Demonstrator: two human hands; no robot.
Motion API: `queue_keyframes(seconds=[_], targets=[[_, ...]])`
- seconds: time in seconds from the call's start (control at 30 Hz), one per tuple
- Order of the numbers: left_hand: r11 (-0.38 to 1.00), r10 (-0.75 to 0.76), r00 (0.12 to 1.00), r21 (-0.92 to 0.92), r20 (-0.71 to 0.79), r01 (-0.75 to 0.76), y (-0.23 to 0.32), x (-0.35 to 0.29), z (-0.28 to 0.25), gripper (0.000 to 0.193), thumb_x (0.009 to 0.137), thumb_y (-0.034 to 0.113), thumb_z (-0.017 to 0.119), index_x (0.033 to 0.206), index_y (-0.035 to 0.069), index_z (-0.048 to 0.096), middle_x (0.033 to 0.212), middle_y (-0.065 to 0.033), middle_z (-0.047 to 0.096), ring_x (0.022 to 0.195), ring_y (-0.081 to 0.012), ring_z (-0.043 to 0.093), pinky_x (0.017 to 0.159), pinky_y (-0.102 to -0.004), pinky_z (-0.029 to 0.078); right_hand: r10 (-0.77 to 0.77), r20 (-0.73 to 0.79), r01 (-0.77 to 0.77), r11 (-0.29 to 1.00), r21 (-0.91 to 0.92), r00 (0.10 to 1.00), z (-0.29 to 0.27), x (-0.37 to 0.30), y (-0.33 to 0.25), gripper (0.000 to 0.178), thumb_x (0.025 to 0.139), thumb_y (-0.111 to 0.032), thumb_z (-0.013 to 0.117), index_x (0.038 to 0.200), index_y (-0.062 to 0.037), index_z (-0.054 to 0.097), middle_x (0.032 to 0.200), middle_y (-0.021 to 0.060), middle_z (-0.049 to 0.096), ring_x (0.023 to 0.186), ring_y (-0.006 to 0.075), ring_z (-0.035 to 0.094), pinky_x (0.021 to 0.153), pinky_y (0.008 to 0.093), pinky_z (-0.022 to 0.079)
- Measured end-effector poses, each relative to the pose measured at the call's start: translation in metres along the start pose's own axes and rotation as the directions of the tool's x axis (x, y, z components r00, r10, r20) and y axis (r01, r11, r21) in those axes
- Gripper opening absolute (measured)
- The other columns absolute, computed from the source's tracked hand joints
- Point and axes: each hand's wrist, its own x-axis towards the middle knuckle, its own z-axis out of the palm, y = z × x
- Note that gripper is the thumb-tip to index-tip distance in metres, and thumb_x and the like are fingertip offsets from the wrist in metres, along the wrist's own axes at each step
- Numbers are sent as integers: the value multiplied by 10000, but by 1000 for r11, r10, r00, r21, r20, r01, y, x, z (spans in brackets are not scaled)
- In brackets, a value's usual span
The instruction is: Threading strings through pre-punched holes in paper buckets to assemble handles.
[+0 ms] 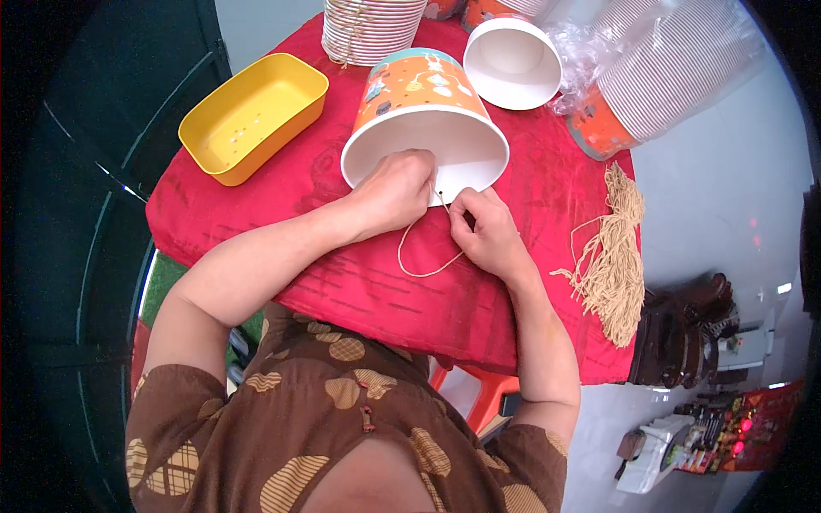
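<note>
A large orange patterned paper bucket point(419, 85) lies on its side on the red tablecloth, its white mouth facing me. My left hand point(396, 190) reaches into the mouth at the near rim, with fingers curled in a pinch beside a small hole. Just outside that rim, my right hand point(487, 229) pinches a thin beige string point(421, 275) between thumb and forefinger. The string runs at the hole, and a slack loop of it hangs below the rim between both hands. My left fingertips are partly hidden, but the string leads to them.
A yellow plastic bin point(278, 141) with small pale bits inside stands at left. Behind are a stack of buckets point(369, 34) with strings, a single white bucket point(513, 64) and plastic-wrapped bucket stacks point(676, 77). A bundle of beige strings point(617, 256) lies along the right table edge.
</note>
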Motion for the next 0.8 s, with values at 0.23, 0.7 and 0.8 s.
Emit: queue_keyframes(seconds=[0.23, 0.7, 0.8], targets=[[995, 26, 998, 93, 48, -31, 1, 4, -8, 115, 782, 31, 544, 787, -66, 605, 849, -282, 634, 847, -441, 620, 756, -467, 490, 6, 11, -5, 1000, -11, 1000, 0, -1, 3, 59, 756, 33, 603, 765, 17, 547, 785, 196, 552, 763, 360, 554, 671, 434, 460], [901, 2, 949, -413, 315, 135, -4, 8, -2, 140, 913, 122, 615, 852, 0, 644, 751, -5, 615, 683, -96, 541, 623, -283, 461, -14, 22, 12, 994, 107, 1000, 0, 0, 9, 50, 801, 0, 610, 789, 8, 562, 854, 195, 564, 848, 367, 557, 743, 434, 459], [947, -36, 961, -298, 275, 120, -1, 7, -1, 136, 901, 114, 610, 835, 1, 651, 737, -41, 635, 685, -126, 576, 623, -306, 474, -5, 16, 3, 996, 94, 1000, 2, -1, 10, 45, 807, -5, 604, 793, 9, 564, 855, 199, 564, 846, 375, 553, 755, 442, 453]])
